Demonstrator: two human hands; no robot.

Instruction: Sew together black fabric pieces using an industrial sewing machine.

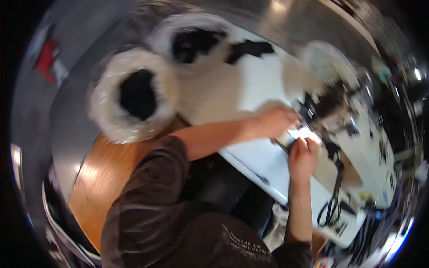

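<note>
My left hand (278, 122) reaches across the white table (259, 156) to a brightly lit spot beside the metal parts of what looks like a sewing machine (371, 165). Its fingers are curled together. Just nearer, my right hand (304, 157) has its fingertips pinched at the same bright spot. A small dark piece (292, 144) shows beside the right fingertips; blur and glare hide what either hand grips. Black-handled scissors (330, 211) lie to the right of my right forearm.
Two plastic-lined round containers (167, 85) with black pieces stand at the left and far left. A black piece of material (252, 49) lies at the table's far side. Another clear plastic bag (328, 60) is behind the machine. A wooden surface (109, 172) lies at my left.
</note>
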